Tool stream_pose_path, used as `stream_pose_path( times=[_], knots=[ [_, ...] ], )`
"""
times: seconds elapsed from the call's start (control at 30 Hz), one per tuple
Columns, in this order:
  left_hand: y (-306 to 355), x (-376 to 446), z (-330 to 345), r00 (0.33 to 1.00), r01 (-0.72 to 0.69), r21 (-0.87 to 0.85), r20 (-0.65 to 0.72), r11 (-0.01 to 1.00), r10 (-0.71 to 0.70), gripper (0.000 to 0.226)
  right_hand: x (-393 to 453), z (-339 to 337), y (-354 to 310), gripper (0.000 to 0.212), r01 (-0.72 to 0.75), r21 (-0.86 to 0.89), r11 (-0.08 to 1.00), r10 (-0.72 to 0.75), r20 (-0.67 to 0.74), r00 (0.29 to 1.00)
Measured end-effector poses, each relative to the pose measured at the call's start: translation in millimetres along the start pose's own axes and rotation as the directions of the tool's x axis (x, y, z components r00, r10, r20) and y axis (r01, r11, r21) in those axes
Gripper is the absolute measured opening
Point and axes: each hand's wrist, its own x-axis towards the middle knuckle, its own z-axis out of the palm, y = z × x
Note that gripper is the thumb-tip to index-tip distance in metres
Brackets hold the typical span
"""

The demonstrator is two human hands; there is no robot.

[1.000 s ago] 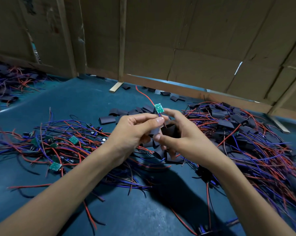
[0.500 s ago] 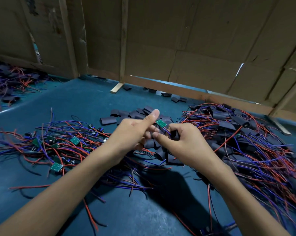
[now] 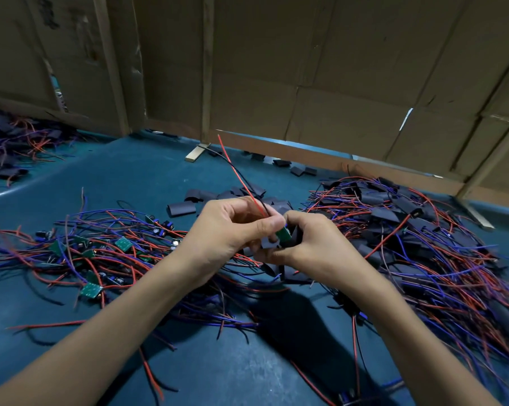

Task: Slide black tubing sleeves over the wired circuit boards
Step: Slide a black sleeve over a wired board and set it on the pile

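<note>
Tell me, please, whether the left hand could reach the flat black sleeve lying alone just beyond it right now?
Probably not yet: the left hand is pinching the circuit board. The lone sleeve lies uncovered, so the path looks free after letting go.

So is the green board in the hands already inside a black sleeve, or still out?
Partly out: the green board shows bare between both thumbs, black sleeve just beneath it.
</note>
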Motion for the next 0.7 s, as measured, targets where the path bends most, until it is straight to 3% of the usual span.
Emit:
stream_pose_path(
  times=[0.13,0.3,0.57,0.7],
  knots=[
    [-2.9,-1.0,8.8,0.989,-0.08,0.062,-0.122,0.995,0.087,0.023,-0.2,1.9,-0.2,0.033,0.01,0.01,1.0,-0.01,-0.019,1.0],
    [-7.7,-1.4,11.9,0.958,-0.107,0.089,-0.256,0.99,0.126,0.012,0.4,6.8,-1.2,0.034,0.004,-0.051,0.999,-0.006,-0.037,0.999],
    [-4.8,-4.3,9.6,0.978,-0.112,0.155,-0.16,0.982,0.136,0.01,0.8,6.0,1.8,0.035,-0.143,0.037,0.989,0.144,-0.027,0.989],
    [-3.1,-6.1,8.9,0.982,-0.147,0.156,-0.095,0.977,0.163,0.011,0.2,5.1,2.8,0.042,-0.177,-0.008,0.984,0.176,-0.04,0.984]
  ],
)
